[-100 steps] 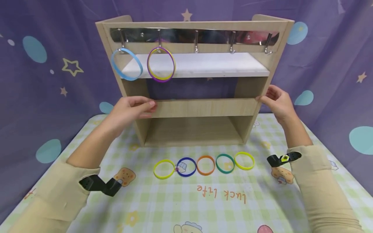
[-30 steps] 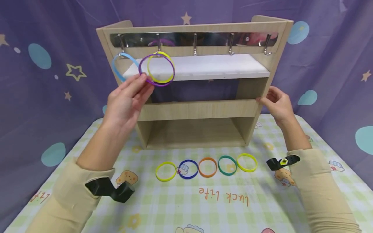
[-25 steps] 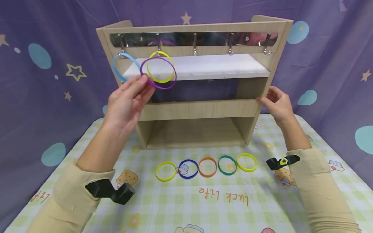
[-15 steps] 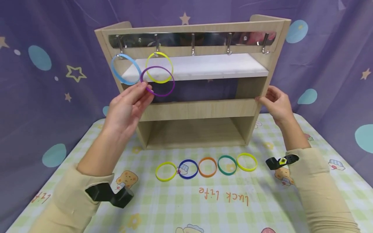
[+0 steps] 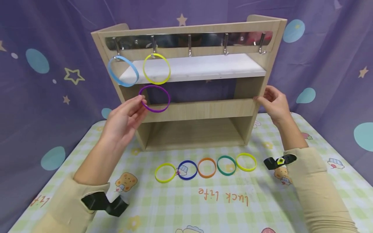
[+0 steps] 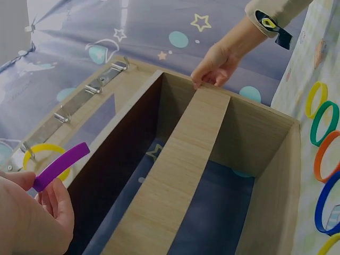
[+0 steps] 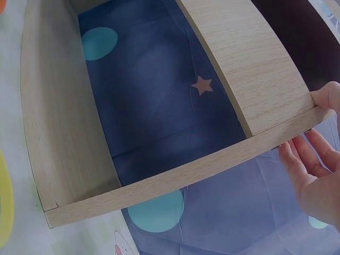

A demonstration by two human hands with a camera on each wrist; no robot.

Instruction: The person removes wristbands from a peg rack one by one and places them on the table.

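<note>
Between thumb and fingers, my left hand [image 5: 123, 119] pinches a purple silicone wristband [image 5: 155, 111], held in front of the wooden shelf [image 5: 201, 110], below the hooks. A yellow wristband [image 5: 168, 76] hangs from the second hook from the left, and a light blue wristband [image 5: 132, 84] from the first. The left wrist view shows the purple band [image 6: 62, 166] edge-on at the fingertips. My right hand [image 5: 275, 105] grips the shelf's right side panel at mid height. In the right wrist view its thumb lies inside the panel edge, with the fingers [image 7: 303, 156] outside.
Several wristbands lie in a row before the shelf: yellow [image 5: 165, 172], blue [image 5: 187, 170], orange [image 5: 207, 167], teal [image 5: 226, 165] and yellow [image 5: 246, 162]. Three bare hooks, including the middle hook [image 5: 190, 45], stick out from the metal strip. A checked cloth [image 5: 163, 207] covers the table.
My left hand left the side panel, took the purple wristband off the second hook and lowered it away from the yellow one. My right hand keeps its hold on the shelf.
</note>
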